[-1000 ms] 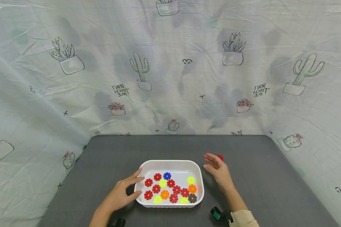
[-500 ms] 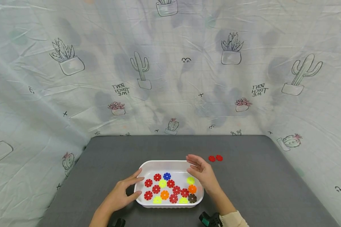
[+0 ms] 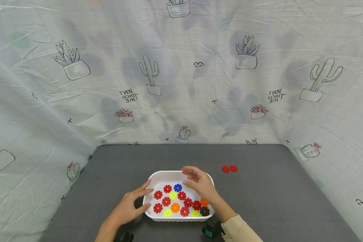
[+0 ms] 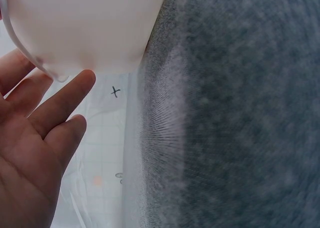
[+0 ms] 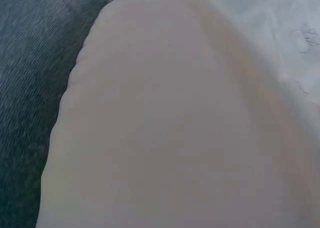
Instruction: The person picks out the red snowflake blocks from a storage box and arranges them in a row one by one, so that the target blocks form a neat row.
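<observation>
A white tray [image 3: 161, 177] stands on the grey table, with several flower-shaped notched discs lying flat in it: a red disc [image 3: 158, 208], a blue disc [image 3: 177, 188], an orange disc [image 3: 175, 207], a yellow disc [image 3: 167, 212] and a dark brown disc [image 3: 204, 211] among them. With fingers spread, my left hand [image 3: 128, 206] rests on the tray's left rim. Some fingers [image 4: 65, 100] touch or lie close to its outer wall. Over the tray's right part hovers my right hand [image 3: 202, 185], its fingers loosely extended; nothing shows in it.
On the grey table [image 3: 269, 198], behind and right of the tray, two red discs [image 3: 229, 169] lie side by side. A cactus-print curtain [image 3: 181, 77] encloses the table's back and sides. A blurred pale surface [image 5: 160, 118] fills most of the right wrist view.
My right hand has moved left from beside the red discs to over the tray, uncovering both red discs and covering a yellow disc at the tray's right. My left hand has stayed still.
</observation>
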A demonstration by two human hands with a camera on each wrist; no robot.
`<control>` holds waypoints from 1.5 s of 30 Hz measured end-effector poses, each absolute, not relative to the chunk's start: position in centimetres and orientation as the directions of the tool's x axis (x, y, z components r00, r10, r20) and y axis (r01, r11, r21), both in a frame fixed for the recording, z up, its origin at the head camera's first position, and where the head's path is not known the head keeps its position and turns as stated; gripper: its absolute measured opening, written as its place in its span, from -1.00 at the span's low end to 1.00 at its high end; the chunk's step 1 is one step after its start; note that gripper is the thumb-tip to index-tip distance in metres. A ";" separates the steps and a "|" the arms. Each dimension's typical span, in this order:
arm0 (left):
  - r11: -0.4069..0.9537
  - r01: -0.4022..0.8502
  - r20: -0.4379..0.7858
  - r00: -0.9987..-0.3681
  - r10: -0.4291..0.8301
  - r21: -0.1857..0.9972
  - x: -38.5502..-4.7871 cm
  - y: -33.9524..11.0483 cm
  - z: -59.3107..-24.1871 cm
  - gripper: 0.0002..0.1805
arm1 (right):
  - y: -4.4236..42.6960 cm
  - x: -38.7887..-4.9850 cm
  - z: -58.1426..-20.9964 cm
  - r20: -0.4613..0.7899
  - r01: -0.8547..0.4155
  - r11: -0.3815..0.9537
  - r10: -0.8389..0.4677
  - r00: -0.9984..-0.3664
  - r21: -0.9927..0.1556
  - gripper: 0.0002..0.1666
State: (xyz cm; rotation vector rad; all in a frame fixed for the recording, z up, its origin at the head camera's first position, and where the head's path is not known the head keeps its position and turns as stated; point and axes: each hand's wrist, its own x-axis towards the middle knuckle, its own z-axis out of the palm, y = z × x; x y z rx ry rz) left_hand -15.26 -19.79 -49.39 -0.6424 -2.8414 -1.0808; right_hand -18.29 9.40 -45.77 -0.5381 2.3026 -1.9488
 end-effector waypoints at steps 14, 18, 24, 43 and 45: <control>0.665 0.398 0.175 -0.909 0.377 0.632 -15.4 -19.7 -48.9 -0.48 | 8.9 -19.2 -47.4 0.061 -0.201 0.322 -0.397 -0.916 -0.925 -0.50; 0.662 0.411 0.195 -0.905 0.378 0.626 -15.6 -19.8 -48.8 -0.49 | 8.9 -19.4 -47.5 -0.003 -0.147 0.352 -0.393 -0.920 -0.924 -0.56; 0.663 0.414 0.205 -0.905 0.373 0.623 -15.6 -19.7 -48.7 -0.49 | 8.8 -19.5 -47.7 -0.080 -0.096 0.423 -0.380 -0.921 -0.901 -0.62; 0.671 0.388 0.164 -0.913 0.374 0.632 -15.6 -19.6 -48.5 -0.48 | 7.3 -19.0 -48.0 -0.091 -0.169 0.646 -0.349 -0.933 -0.744 -0.58; 0.671 0.390 0.165 -0.912 0.375 0.630 -15.6 -19.6 -48.5 -0.48 | 7.2 -18.9 -48.1 -0.085 -0.173 0.665 -0.337 -0.938 -0.727 -0.57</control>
